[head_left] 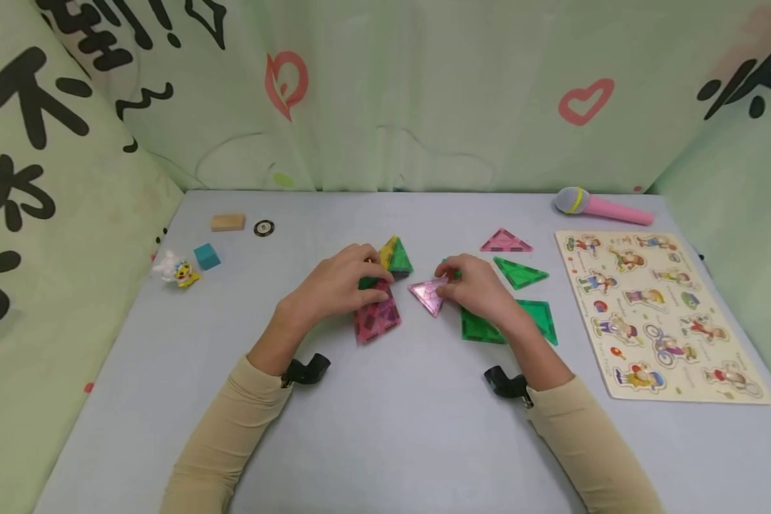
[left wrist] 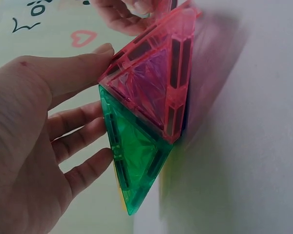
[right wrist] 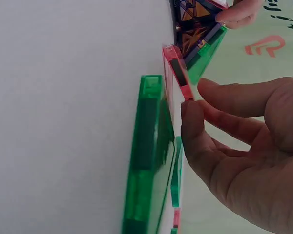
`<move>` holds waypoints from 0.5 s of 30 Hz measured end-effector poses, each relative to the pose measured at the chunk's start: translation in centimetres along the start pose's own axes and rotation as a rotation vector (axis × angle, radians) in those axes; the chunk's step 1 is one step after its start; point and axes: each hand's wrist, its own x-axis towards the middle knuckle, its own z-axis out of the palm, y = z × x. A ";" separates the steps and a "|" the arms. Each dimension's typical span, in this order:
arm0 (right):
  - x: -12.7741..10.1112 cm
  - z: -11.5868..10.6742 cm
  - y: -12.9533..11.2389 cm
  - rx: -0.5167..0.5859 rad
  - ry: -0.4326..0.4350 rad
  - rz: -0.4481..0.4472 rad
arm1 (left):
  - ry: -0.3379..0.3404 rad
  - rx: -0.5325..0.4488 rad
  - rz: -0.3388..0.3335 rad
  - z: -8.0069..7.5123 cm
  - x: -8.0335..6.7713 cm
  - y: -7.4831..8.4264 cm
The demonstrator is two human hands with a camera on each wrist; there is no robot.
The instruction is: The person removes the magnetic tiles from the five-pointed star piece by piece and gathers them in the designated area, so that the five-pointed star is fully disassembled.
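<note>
My left hand (head_left: 340,282) holds a built shape of magnetic tiles (head_left: 378,320), thumb on one side and fingers on the other. A pink triangular face (left wrist: 146,85) and a green triangular face (left wrist: 132,151) meet along an edge in the left wrist view. Behind the fingers, a yellow and green peak (head_left: 396,257) shows in the head view. Just right of the shape, my right hand (head_left: 478,289) pinches a loose pink triangle tile (head_left: 426,295) between thumb and fingers. Green tiles (head_left: 482,330) lie under and beside the right wrist.
A green triangle tile (head_left: 520,273) and another pink triangle tile (head_left: 505,241) lie beyond the right hand. A picture puzzle board (head_left: 655,314) and a toy microphone (head_left: 604,207) are at right. At left are a wooden block (head_left: 228,223), black disc (head_left: 264,228), blue block (head_left: 207,256) and small toy (head_left: 185,274).
</note>
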 end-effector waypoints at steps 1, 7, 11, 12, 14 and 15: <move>0.0 -0.1 -0.1 -0.004 0.009 -0.001 | -0.001 -0.003 -0.004 0.0 0.0 0.0; 0.0 -0.8 -0.8 0.042 -0.013 0.009 | -0.004 -0.010 -0.011 -0.1 0.1 -0.2; 0.9 -0.7 -1.7 0.096 -0.027 -0.005 | -0.008 -0.023 -0.004 -0.2 0.1 -0.4; 1.3 -0.6 -2.0 0.120 -0.035 -0.002 | -0.009 -0.025 -0.002 -0.2 0.0 -0.4; 2.1 -0.3 -2.7 0.163 -0.056 0.015 | -0.011 -0.032 0.001 -0.3 0.0 -0.4; 2.5 -0.1 -3.1 0.178 -0.070 0.028 | -0.012 -0.034 0.003 -0.3 -0.1 -0.5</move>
